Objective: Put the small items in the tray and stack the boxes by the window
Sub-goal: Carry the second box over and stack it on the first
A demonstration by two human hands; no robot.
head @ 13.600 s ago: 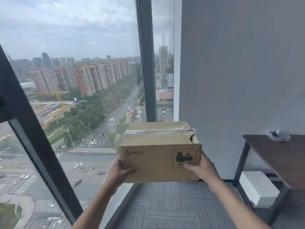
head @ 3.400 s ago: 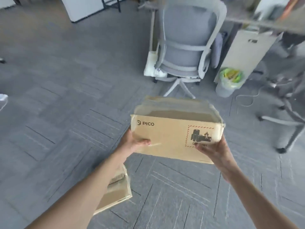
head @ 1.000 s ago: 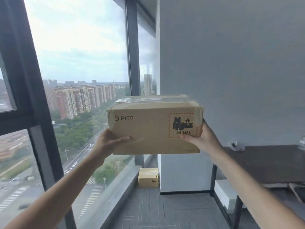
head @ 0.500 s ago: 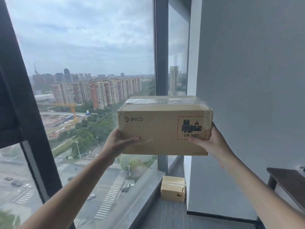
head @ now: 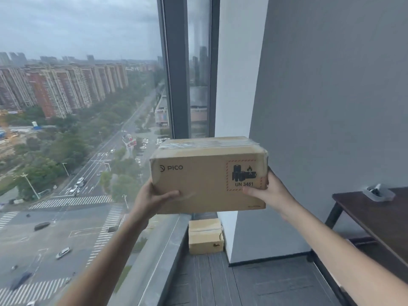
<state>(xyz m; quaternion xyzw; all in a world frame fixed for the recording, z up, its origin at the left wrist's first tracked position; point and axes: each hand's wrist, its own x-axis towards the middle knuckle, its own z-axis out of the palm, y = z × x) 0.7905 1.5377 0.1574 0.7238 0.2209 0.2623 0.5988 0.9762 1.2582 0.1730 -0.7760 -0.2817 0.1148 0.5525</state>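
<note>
Both arms outstretched, left hand [head: 152, 196] and right hand [head: 268, 192] gripping cardboard box [head: 207, 175] ends

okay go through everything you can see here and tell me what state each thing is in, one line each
PICO box: taped shut, upright, held in the air.
Left hand: gripping the box's left end.
Right hand: gripping the box's right end.
Floor box: closed, on the floor in the window corner, nothing on it.
Tray: on the dark table, contents unclear.
</note>
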